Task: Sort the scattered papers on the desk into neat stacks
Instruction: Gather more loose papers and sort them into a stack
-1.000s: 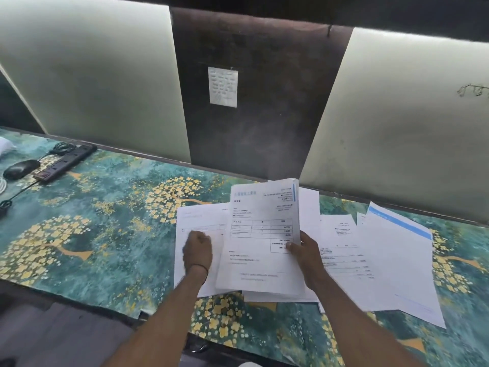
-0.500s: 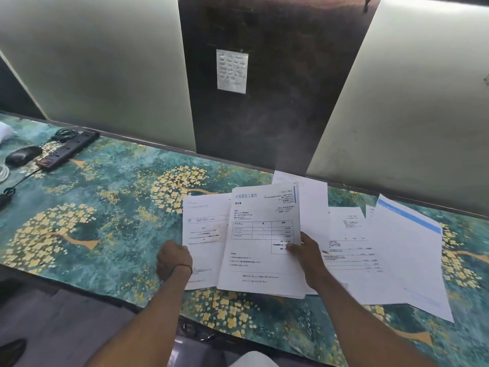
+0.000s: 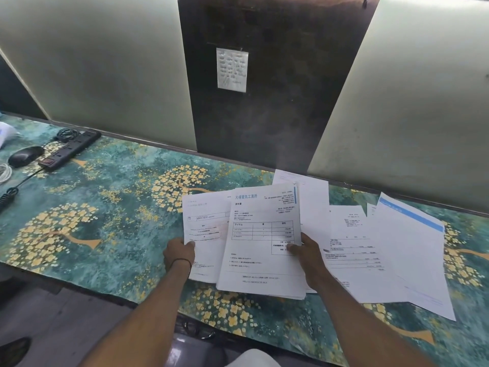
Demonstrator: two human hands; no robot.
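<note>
My right hand [image 3: 304, 251] grips a bundle of printed sheets [image 3: 260, 242] at its right edge, thumb on the top page with a table on it; the bundle is raised slightly over the desk. My left hand [image 3: 178, 251] pinches the left edge of a single white sheet [image 3: 205, 226] that lies partly under the bundle. More loose papers are spread to the right: a printed page [image 3: 352, 250], a sheet with a blue stripe [image 3: 412, 250], and a blank-looking sheet [image 3: 304, 181] behind the bundle.
The desk wears a teal cover with yellow tree patterns [image 3: 105, 207]. At far left sit a black power strip [image 3: 70, 149], a black mouse [image 3: 25, 156] and cables [image 3: 5, 173]. Pale and dark panels rise behind the desk, with a small note [image 3: 232, 69] stuck on one.
My left hand slid from the middle of the single sheet to its left edge and took hold of it. The bundle in my right hand tilted lower.
</note>
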